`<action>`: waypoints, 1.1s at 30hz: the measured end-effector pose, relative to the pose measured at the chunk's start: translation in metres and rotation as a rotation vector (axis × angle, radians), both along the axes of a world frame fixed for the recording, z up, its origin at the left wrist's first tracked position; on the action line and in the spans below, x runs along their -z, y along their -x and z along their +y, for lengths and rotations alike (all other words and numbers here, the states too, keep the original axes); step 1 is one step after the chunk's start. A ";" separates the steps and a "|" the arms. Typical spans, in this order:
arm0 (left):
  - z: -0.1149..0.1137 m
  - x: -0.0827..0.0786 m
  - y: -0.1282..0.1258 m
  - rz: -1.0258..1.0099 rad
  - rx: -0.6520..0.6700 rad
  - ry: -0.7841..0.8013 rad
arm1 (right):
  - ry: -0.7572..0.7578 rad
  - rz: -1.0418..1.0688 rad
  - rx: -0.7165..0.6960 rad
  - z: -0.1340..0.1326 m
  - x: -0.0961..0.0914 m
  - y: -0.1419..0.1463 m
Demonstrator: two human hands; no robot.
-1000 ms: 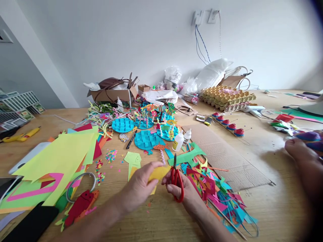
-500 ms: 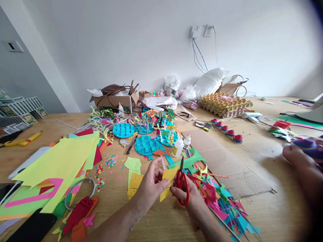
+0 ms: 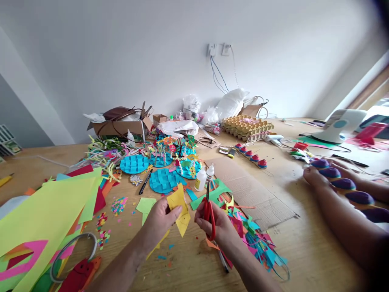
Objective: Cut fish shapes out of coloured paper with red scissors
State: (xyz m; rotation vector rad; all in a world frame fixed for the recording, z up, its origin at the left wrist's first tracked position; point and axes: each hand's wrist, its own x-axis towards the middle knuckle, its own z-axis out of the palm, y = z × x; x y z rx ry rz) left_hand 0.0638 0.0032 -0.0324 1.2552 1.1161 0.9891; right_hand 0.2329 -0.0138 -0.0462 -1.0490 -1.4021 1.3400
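Yellow paper scrap is pinched by the left hand and lifted off the bench, so its free corners hang clear. The right hand grips red scissors just beside it, blades upright, not touching it.

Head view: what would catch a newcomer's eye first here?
At centre front, the left hand pinches a yellow paper piece while the right hand grips red scissors, blades pointing away. Bright paper scraps pile up just right of them, big yellow-green sheets spread at the left, and blue woven discs lie behind. At the right edge another person's hand rests by a row of purple-topped pieces.
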 end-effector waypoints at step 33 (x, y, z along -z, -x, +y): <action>0.003 -0.060 0.021 0.198 -0.118 -0.357 | -0.209 0.092 0.049 0.017 -0.072 0.045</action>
